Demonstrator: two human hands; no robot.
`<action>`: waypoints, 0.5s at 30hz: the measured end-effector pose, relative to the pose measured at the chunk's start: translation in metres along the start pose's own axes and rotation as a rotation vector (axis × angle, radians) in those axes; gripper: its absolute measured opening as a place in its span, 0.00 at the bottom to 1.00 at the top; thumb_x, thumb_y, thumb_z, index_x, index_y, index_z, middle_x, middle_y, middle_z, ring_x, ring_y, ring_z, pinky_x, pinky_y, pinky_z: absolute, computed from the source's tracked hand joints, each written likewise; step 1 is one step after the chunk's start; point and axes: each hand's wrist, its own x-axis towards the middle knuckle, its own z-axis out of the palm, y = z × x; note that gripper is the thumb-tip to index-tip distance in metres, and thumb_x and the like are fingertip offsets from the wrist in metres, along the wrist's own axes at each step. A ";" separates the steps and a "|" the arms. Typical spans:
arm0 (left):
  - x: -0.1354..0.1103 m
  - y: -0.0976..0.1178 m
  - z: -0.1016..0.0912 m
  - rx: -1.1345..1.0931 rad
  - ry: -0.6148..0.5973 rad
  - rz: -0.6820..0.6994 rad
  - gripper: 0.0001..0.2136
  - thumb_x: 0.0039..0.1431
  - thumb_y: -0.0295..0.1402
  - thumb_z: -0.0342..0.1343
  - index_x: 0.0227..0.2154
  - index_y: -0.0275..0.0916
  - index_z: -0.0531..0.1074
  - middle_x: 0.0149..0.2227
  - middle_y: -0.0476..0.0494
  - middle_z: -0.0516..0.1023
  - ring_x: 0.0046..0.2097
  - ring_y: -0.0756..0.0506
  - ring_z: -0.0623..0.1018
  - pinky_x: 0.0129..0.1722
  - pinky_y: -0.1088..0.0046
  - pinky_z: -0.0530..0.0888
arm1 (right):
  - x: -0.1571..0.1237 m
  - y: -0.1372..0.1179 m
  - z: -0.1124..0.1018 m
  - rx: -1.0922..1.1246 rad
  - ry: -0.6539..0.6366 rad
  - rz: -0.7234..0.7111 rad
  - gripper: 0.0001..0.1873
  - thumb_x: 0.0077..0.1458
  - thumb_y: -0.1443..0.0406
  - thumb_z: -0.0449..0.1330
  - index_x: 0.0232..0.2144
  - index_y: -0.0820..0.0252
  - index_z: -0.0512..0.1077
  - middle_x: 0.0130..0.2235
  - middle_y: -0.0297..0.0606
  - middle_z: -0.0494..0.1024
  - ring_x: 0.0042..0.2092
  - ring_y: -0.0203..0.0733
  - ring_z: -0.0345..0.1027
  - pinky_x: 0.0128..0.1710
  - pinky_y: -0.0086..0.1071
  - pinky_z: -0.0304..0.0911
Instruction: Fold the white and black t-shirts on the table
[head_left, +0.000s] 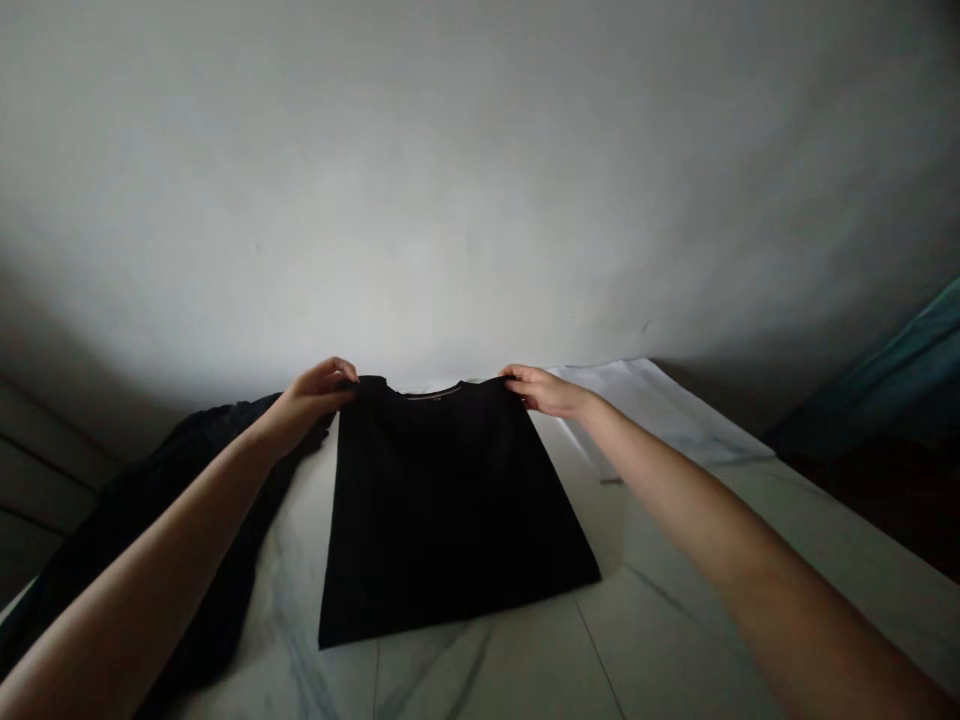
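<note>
A black garment [442,510], folded into a narrow rectangle with its neckline at the far end, lies flat on a pale marble-patterned surface [675,620]. My left hand [315,395] pinches its far left corner, fingers closed on the cloth. My right hand [544,390] pinches the far right corner in the same way. Both arms reach forward across the surface.
A heap of dark cloth [150,520] lies along the left side, under my left arm. A white folded fabric [652,410] lies at the far right by the grey wall [480,200]. Something teal [892,370] shows at the right edge.
</note>
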 end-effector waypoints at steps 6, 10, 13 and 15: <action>0.085 -0.106 0.025 0.140 0.146 -0.367 0.15 0.34 0.29 0.53 0.31 0.40 0.66 0.28 0.48 0.75 0.27 0.48 0.71 0.28 0.72 0.66 | 0.115 0.070 0.001 -0.387 0.426 0.071 0.04 0.52 0.68 0.59 0.31 0.58 0.74 0.33 0.35 0.78 0.39 0.42 0.72 0.46 0.38 0.66; 0.079 -0.156 0.031 0.360 0.289 -0.362 0.17 0.39 0.30 0.56 0.37 0.40 0.70 0.33 0.45 0.76 0.35 0.43 0.74 0.35 0.68 0.69 | 0.128 0.109 -0.003 -0.472 0.560 0.025 0.08 0.49 0.69 0.60 0.33 0.55 0.74 0.39 0.36 0.79 0.46 0.45 0.71 0.54 0.42 0.61; 0.073 -0.168 0.027 0.445 0.346 -0.337 0.18 0.43 0.34 0.59 0.40 0.41 0.70 0.34 0.45 0.76 0.39 0.42 0.75 0.40 0.67 0.70 | 0.126 0.118 -0.006 -0.508 0.577 -0.025 0.11 0.48 0.69 0.62 0.36 0.52 0.73 0.41 0.36 0.79 0.47 0.46 0.70 0.53 0.42 0.61; 0.074 -0.168 0.024 0.338 0.349 -0.300 0.19 0.44 0.35 0.59 0.43 0.41 0.70 0.34 0.46 0.76 0.38 0.44 0.76 0.40 0.67 0.72 | 0.128 0.118 -0.007 -0.512 0.569 -0.082 0.10 0.50 0.68 0.60 0.37 0.52 0.73 0.42 0.36 0.79 0.47 0.46 0.71 0.53 0.42 0.62</action>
